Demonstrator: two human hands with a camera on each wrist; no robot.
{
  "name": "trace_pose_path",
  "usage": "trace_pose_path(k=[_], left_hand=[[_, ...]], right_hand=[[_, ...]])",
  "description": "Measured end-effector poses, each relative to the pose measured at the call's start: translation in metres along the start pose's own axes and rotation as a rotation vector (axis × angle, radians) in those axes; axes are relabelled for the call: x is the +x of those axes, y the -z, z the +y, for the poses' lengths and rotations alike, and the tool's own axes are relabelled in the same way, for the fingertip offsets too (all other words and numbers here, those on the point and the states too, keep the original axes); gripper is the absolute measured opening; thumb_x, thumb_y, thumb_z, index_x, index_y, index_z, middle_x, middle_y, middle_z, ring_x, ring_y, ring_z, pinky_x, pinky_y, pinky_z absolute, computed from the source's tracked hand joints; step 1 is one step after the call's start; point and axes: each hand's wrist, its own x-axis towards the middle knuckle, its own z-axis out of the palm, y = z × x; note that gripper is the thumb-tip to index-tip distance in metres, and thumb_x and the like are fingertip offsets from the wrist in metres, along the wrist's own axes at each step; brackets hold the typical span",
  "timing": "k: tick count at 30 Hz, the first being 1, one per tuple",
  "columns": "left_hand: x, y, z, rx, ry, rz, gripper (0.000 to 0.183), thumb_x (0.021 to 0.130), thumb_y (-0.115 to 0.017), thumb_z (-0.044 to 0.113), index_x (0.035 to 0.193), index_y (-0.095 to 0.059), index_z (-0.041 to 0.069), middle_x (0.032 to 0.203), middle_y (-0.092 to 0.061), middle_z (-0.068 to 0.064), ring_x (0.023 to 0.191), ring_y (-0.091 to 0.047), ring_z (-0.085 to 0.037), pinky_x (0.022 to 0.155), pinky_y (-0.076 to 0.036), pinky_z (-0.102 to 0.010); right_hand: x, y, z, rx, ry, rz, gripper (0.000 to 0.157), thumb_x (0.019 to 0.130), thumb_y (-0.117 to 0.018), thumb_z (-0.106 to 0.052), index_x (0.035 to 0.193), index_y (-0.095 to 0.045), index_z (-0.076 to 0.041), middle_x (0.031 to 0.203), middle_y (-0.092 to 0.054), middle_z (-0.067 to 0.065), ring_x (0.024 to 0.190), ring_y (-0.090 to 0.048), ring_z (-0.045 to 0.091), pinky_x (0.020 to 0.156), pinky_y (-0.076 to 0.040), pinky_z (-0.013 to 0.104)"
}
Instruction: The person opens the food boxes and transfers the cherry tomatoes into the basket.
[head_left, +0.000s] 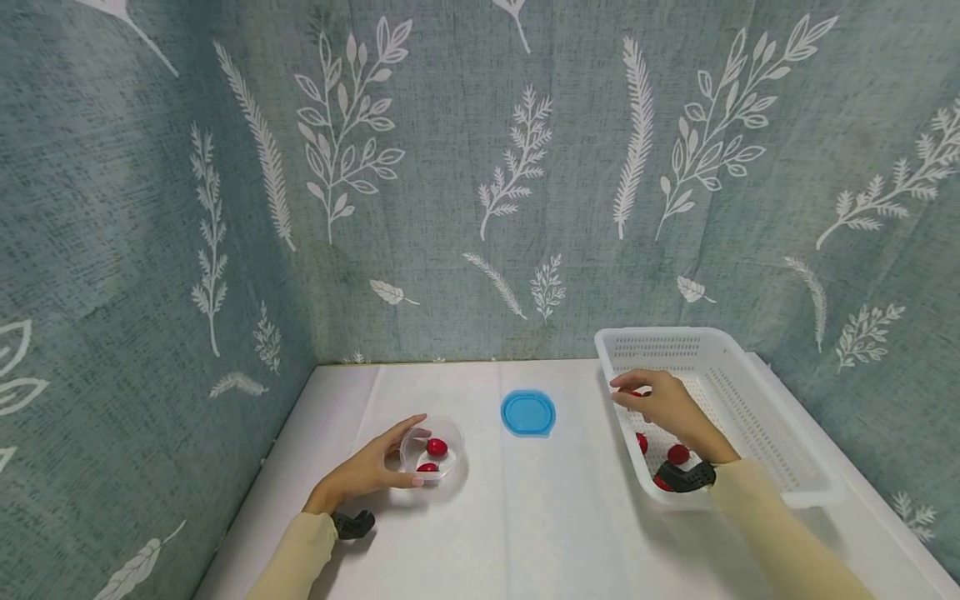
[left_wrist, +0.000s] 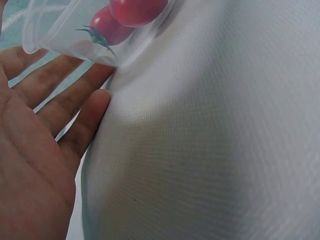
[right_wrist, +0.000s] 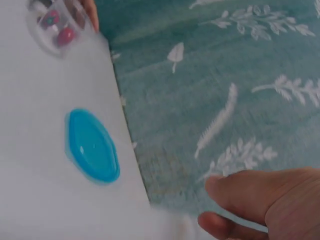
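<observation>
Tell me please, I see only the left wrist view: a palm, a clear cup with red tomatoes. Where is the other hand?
Observer: The right hand is inside the white basket, fingers curled at a tomato there.
Operator: Is there more tomato in that basket?
Observer: Yes, several red tomatoes lie on its floor near the wrist.
Operator: Does the cup have a lid?
Observer: A blue lid lies flat on the table, between the clear cup and the basket, touching neither.

Teal cloth walls (head_left: 465,167) printed with white leaves enclose a white-covered table (head_left: 525,517).
</observation>
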Motion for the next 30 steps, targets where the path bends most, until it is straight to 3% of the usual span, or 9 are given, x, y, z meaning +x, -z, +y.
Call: trace_pose_path(k=[4,12,15,21,23,25,30], left_hand=[[0.0,-0.001,-0.001,-0.015,-0.002,-0.01,0.103,0.086,-0.086,0.022,0.166,-0.021,0.019,0.157,-0.044,-0.011,0.143,-0.04,-0.036,0.112,-0.033,-0.055],[0.0,0.0,-0.001,-0.021,-0.005,-0.011,0.103,0.086,-0.086,0.022,0.166,-0.021,0.019,0.158,-0.043,-0.01,0.147,-0.034,-0.036,0.113,-0.03,-0.057],[0.0,0.0,-0.001,-0.012,-0.004,-0.003,0.103,0.086,-0.087,0.022,0.165,-0.022,0.019,0.157,-0.043,-0.011,0.144,-0.038,-0.036,0.112,-0.034,-0.052],[0.0,-0.001,-0.001,-0.022,0.0,-0.007,0.103,0.086,-0.086,0.021,0.165,-0.021,0.019,0.157,-0.043,-0.012,0.141,-0.042,-0.034,0.106,-0.039,-0.028],[0.0,-0.001,-0.001,-0.027,-0.004,-0.008,0.102,0.086,-0.086,0.021,0.165,-0.021,0.018,0.157,-0.043,-0.012,0.142,-0.041,-0.034,0.104,-0.039,-0.024],[0.001,-0.001,-0.001,-0.029,-0.004,-0.008,0.102,0.086,-0.086,0.021,0.165,-0.021,0.018,0.157,-0.043,-0.012,0.142,-0.041,-0.035,0.106,-0.039,-0.028],[0.001,-0.001,-0.003,-0.023,-0.004,-0.002,0.103,0.086,-0.087,0.021,0.166,-0.021,0.019,0.16,-0.037,-0.015,0.144,-0.038,-0.037,0.113,-0.033,-0.052]], right_hand=[[0.004,-0.011,-0.012,0.024,0.013,-0.012,0.031,0.098,-0.073,-0.029,0.123,-0.073,-0.011,0.118,-0.07,0.01,0.094,-0.069,0.024,0.069,-0.053,0.038],[0.015,-0.04,-0.037,0.043,0.058,-0.072,0.024,0.096,-0.076,-0.026,0.116,-0.075,-0.014,0.107,-0.071,0.004,0.073,-0.061,0.02,0.062,-0.052,0.037],[0.02,-0.052,-0.044,0.047,0.079,-0.091,0.022,0.095,-0.076,-0.024,0.115,-0.075,-0.015,0.106,-0.072,0.003,0.071,-0.061,0.019,0.06,-0.051,0.034],[0.025,-0.072,-0.053,0.075,0.112,-0.128,0.021,0.095,-0.077,-0.024,0.114,-0.076,-0.017,0.105,-0.072,0.0,0.073,-0.06,0.02,0.06,-0.052,0.036],[0.025,-0.078,-0.057,0.088,0.113,-0.141,0.02,0.094,-0.078,-0.024,0.113,-0.076,-0.018,0.104,-0.071,0.0,0.073,-0.06,0.021,0.061,-0.052,0.037],[0.025,-0.083,-0.06,0.097,0.126,-0.156,0.02,0.094,-0.078,-0.024,0.113,-0.076,-0.018,0.104,-0.071,-0.001,0.072,-0.06,0.022,0.061,-0.052,0.037],[0.026,-0.098,-0.069,0.111,0.152,-0.193,0.018,0.095,-0.077,-0.023,0.112,-0.076,-0.019,0.104,-0.07,-0.001,0.074,-0.063,0.033,0.061,-0.054,0.04]])
